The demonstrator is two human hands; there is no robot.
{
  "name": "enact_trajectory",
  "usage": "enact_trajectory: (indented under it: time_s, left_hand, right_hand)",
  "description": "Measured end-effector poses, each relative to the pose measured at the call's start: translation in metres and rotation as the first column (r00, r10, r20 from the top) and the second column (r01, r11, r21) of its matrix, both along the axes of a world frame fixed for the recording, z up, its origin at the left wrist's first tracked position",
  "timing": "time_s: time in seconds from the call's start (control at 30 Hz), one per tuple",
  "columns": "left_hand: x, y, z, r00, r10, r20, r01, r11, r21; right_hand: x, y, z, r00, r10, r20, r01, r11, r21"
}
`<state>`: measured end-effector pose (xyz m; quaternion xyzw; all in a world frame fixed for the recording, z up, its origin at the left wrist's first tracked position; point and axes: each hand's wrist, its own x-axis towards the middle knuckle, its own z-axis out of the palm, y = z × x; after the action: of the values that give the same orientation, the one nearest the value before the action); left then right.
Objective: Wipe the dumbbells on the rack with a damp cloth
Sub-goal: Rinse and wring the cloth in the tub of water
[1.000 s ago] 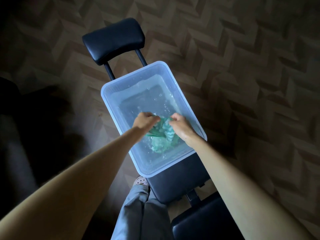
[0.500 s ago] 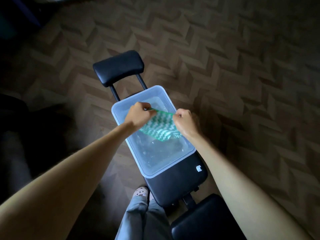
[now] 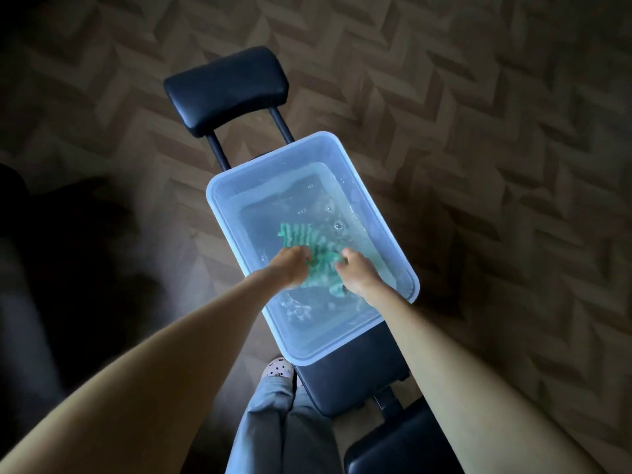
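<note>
Left grip [image 3: 290,266] pinches the cloth [image 3: 301,234], down in the tub [image 3: 219,186] water; right grip [image 3: 357,271] holds its other edge. We judge: soak through, lift, wring over the tub to spare the surface [image 3: 359,374]. No dumbbells or rack in view. Tub overhangs the narrow surface and could tip. Our shoe [image 3: 278,367] sits beside it.

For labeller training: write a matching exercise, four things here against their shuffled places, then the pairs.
1 green-and-white striped cloth
2 translucent rectangular plastic tub
3 black padded headrest cushion
4 pale spotted clog

A on black padded bench
B on floor
C in water, gripped by left hand and right hand
D beyond tub, on two bars

Pairs: 1-C; 2-A; 3-D; 4-B
</note>
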<state>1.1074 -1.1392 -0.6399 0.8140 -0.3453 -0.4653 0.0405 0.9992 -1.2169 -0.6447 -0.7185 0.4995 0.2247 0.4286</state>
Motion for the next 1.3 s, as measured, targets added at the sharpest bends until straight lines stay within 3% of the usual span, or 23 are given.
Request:
enact_trajectory:
  time_s: [0.07,0.17,0.23,0.4,0.5,0.6,0.7,0.8,0.97,1.03,1.1,1.2,1.3]
  left_hand:
    - [-0.002,0.000,-0.005,0.999,-0.037,0.004,0.037,0.999,0.039]
    - [-0.001,-0.003,-0.006,0.999,0.043,-0.024,-0.043,0.999,-0.003]
    - [0.002,-0.007,0.003,0.976,0.176,-0.126,-0.185,0.981,-0.060]
    - [0.011,-0.019,0.057,0.836,0.309,-0.453,-0.438,0.873,-0.214]
    - [0.017,-0.020,0.083,0.802,0.342,-0.490,-0.518,0.807,-0.285]
    - [0.021,-0.019,0.103,0.805,0.370,-0.463,-0.530,0.798,-0.285]
    - [0.022,-0.008,0.108,0.827,0.214,-0.519,-0.324,0.937,-0.130]
    - [0.019,0.003,0.106,0.824,0.096,-0.558,-0.147,0.988,-0.047]
    - [0.009,0.001,0.097,0.852,0.307,-0.425,-0.413,0.892,-0.183]
    - [0.014,0.003,0.092,0.766,0.433,-0.475,-0.565,0.806,-0.177]
    - [0.016,0.004,0.092,0.610,0.511,-0.605,-0.715,0.685,-0.143]
    - [0.014,0.002,0.096,0.409,0.546,-0.731,-0.853,0.514,-0.093]
    - [0.014,0.002,0.097,0.303,0.546,-0.781,-0.881,0.473,-0.011]
  right_hand:
    - [0.001,0.003,-0.010,0.999,-0.032,-0.019,0.033,0.996,0.082]
    - [0.004,0.005,-0.011,0.984,-0.177,0.021,0.168,0.964,0.206]
    - [0.003,0.002,-0.005,0.956,-0.282,0.079,0.253,0.930,0.266]
    - [-0.001,-0.001,0.044,0.911,-0.328,0.250,0.199,0.880,0.431]
    - [0.001,-0.004,0.067,0.870,-0.383,0.311,0.238,0.878,0.416]
    - [0.005,-0.006,0.095,0.775,-0.540,0.328,0.321,0.784,0.532]
    - [0.012,-0.009,0.120,0.678,-0.651,0.341,0.323,0.681,0.658]
    - [0.016,-0.014,0.138,0.557,-0.748,0.360,0.328,0.597,0.732]
    - [0.011,-0.019,0.141,0.325,-0.908,0.264,0.384,0.382,0.840]
    - [0.006,-0.019,0.127,0.279,-0.946,0.167,0.460,0.284,0.841]
    - [0.005,-0.014,0.109,0.303,-0.950,0.075,0.573,0.244,0.782]
    - [0.011,0.004,0.086,0.385,-0.923,0.002,0.694,0.291,0.658]
    - [0.021,0.012,0.075,0.371,-0.928,0.047,0.745,0.327,0.582]
